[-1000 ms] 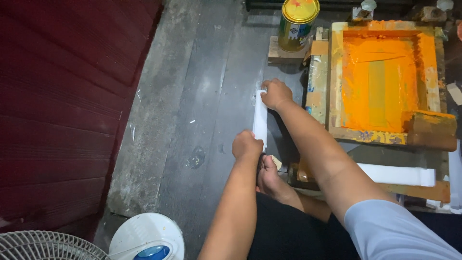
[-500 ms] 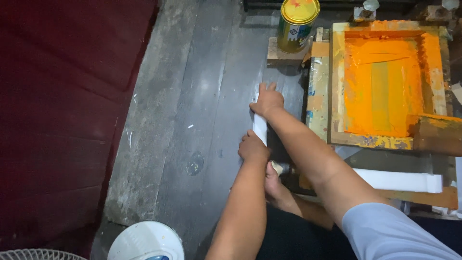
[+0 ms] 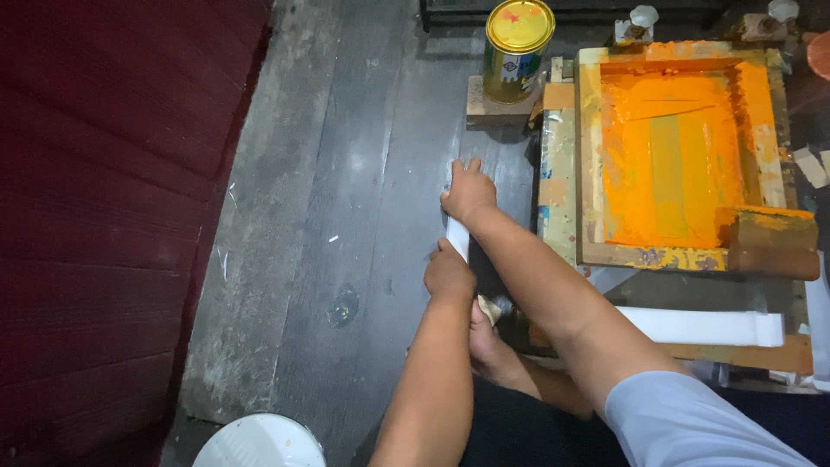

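Observation:
My right hand presses down on the far end of a narrow white strip that lies on the dark wooden floor. My left hand grips the near end of the same strip. Only a short stretch of the strip shows between the two hands. A foot rests just behind my left hand. To the right stands a wooden printing frame, its screen covered with orange ink.
A yellow-lidded paint can stands on a small board at the top. An ink-smeared squeegee lies on the frame's near right corner. Another white strip lies below the frame. A dark red surface fills the left; a white round lid sits at the bottom.
Both hands stay on the white strip, and my right hand has drawn a little nearer to the left. The view has shifted, so the fan at the bottom left is gone.

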